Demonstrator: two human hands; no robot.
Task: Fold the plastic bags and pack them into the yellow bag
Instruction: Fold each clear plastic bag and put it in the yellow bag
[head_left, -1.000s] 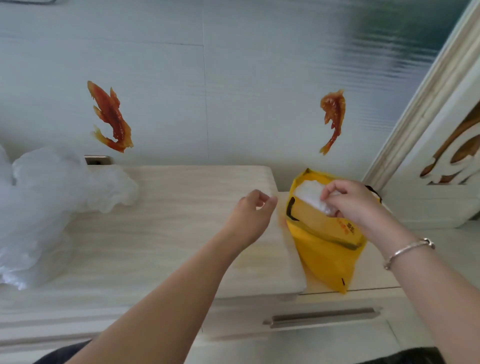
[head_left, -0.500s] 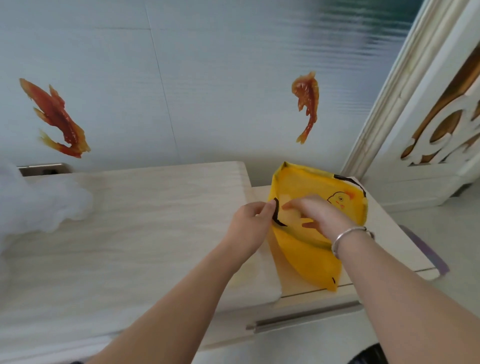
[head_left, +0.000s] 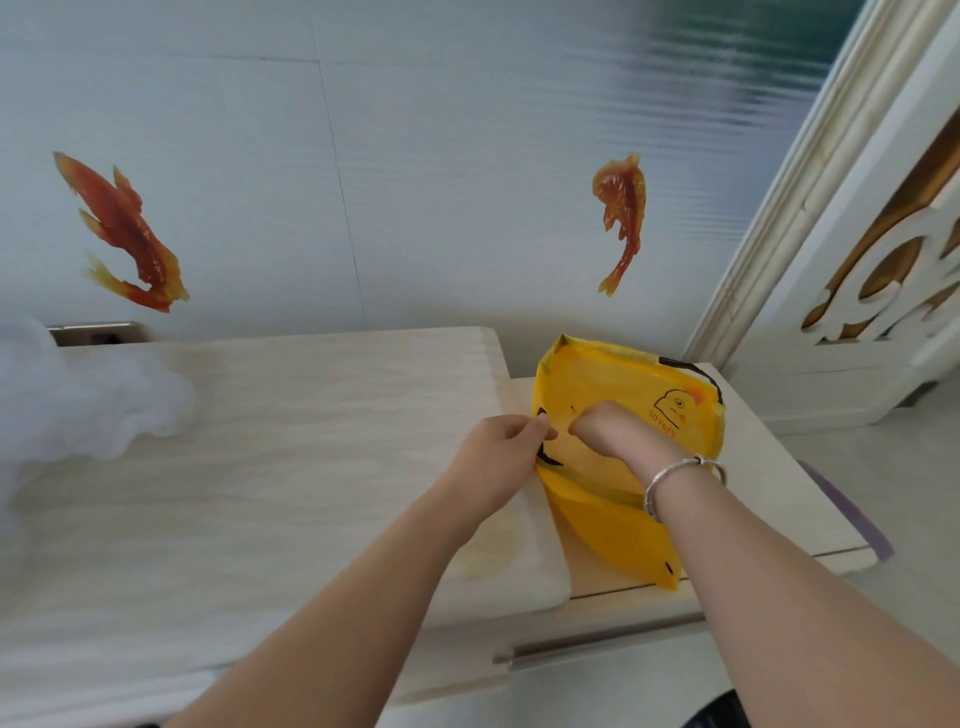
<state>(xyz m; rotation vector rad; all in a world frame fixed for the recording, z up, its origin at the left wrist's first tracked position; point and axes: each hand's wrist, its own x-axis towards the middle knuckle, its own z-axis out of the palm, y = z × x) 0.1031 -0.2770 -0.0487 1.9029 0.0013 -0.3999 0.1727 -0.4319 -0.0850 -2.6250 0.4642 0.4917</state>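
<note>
The yellow bag, printed with a duck, stands open on the lower cabinet top beside the raised table. My left hand pinches the bag's near left rim by its black handle and holds the mouth open. Down inside the mouth is my right hand, a bracelet on its wrist and its fingers curled downward. Whatever those fingers hold is hidden inside the bag. No folded white bag shows.
A heap of crumpled clear plastic bags lies at the table's far left. A drawer handle runs below the cabinet top. The carved white door stands at the right, and a fish-decorated wall lies behind.
My right hand carried a folded white plastic bag down into the yellow bag, and the white bag is out of sight. My left hand moved right and took the bag's rim.
</note>
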